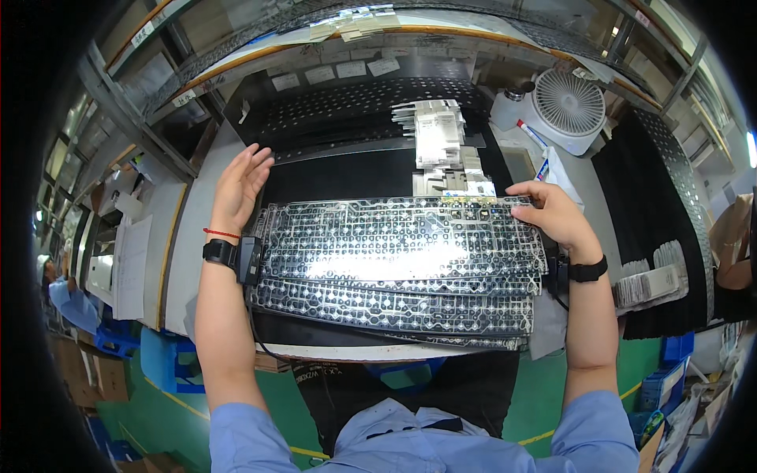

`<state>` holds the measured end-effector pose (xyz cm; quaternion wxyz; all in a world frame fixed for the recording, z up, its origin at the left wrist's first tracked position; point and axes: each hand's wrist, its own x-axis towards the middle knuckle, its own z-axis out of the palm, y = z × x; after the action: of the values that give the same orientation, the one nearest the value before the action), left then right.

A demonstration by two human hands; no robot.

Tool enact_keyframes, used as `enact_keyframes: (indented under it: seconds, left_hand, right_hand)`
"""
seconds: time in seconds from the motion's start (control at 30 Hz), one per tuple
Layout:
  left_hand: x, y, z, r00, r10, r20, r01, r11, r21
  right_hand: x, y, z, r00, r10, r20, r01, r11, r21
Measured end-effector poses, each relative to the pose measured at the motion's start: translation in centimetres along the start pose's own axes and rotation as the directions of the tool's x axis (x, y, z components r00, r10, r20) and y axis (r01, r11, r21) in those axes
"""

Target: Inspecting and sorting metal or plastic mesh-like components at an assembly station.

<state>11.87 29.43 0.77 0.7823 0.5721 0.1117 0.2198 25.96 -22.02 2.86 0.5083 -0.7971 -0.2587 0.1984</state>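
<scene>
A stack of clear keyboard membrane sheets (394,225) with dark printed circuit traces lies in front of me. The top sheet is shifted a little from the sheets below (394,309), and glare hides part of it. My right hand (552,211) is at its far right corner, thumb on the sheet and forefinger by the far edge; the other fingers are partly hidden. Beside the far left corner, my left hand (240,189) is raised with fingers extended and holds nothing. Beyond the sheets sits a pile of silvery, pale flat strips (439,138).
A white fan (569,110) stands at the back right near a bottle (511,108) and markers (531,133). More pale flat pieces (653,282) lie on the black surface at right. A shelf (355,39) spans the back. Another person's arm (729,244) shows at far right.
</scene>
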Motion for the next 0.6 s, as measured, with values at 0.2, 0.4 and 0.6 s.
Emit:
enact_keyframes:
  seconds: [0.2,0.4,0.6]
  left_hand:
    - [-0.4,0.2,0.4,0.991,-0.103,0.090,0.092,0.988,0.123]
    - [-1.3,0.8,2.0,0.973,-0.156,0.167,0.124,0.974,0.190]
    - [-0.9,0.0,1.3,0.947,-0.201,0.249,0.133,0.954,0.267]
  right_hand:
    - [0.0,0.0,-0.1,0.994,-0.054,-0.090,0.062,0.994,0.088]
    - [0.7,1.2,-0.2,0.957,-0.163,-0.241,0.202,0.968,0.147]
    - [0.9,1.2,-0.3,0.939,-0.148,-0.310,0.238,0.931,0.275]
